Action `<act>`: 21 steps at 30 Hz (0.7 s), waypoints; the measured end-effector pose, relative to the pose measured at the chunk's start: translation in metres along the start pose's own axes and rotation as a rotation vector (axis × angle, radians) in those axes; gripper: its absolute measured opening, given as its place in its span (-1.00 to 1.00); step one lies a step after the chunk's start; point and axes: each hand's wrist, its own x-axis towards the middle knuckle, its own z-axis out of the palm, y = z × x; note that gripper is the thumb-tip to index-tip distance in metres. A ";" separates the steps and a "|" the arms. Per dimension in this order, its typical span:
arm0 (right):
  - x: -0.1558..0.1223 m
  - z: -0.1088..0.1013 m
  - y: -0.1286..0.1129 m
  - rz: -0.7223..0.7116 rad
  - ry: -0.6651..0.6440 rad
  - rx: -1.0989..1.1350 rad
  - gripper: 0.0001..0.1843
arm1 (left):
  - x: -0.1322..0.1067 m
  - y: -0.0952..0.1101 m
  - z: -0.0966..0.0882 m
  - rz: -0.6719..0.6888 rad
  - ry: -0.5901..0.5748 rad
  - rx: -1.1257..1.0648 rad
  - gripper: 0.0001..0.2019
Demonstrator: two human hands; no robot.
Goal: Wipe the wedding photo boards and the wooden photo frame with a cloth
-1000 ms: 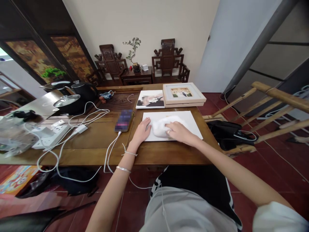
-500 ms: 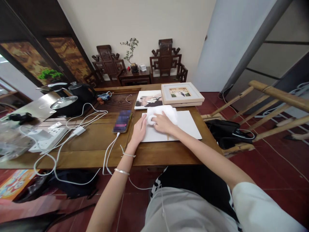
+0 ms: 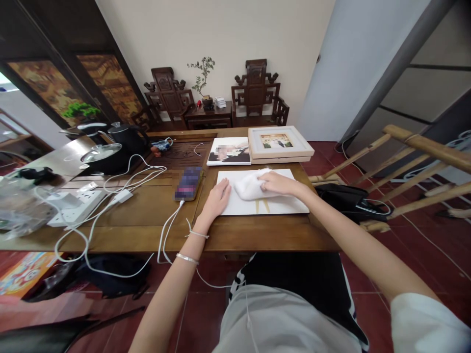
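A white rectangular board [image 3: 239, 208] lies flat near the table's front edge, with two tan strips showing on it. My right hand [image 3: 277, 183] grips a fluffy white cloth [image 3: 250, 188] and presses it on the board's middle. Part of the cloth is hidden under the fingers. My left hand [image 3: 218, 197] lies flat with its fingers stretched out on the board's left edge, holding nothing. Just behind the board are a photo panel [image 3: 230, 152] and a pale framed picture [image 3: 305, 149], side by side.
Left of the board lies a phone [image 3: 188, 184] on a white charging cable. Farther left are a power strip [image 3: 79, 206], tangled cables, a lidded pan [image 3: 103, 159] and a black kettle [image 3: 127, 139]. A bamboo chair [image 3: 423, 147] stands close on the right.
My right hand has slid the cloth to the right across the board, uncovering more of the tan strips. My left hand stays at the board's left edge.
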 end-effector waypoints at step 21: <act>0.114 0.018 -0.031 0.162 0.074 -0.049 -0.79 | 0.000 -0.010 0.001 0.022 -0.052 0.106 -0.58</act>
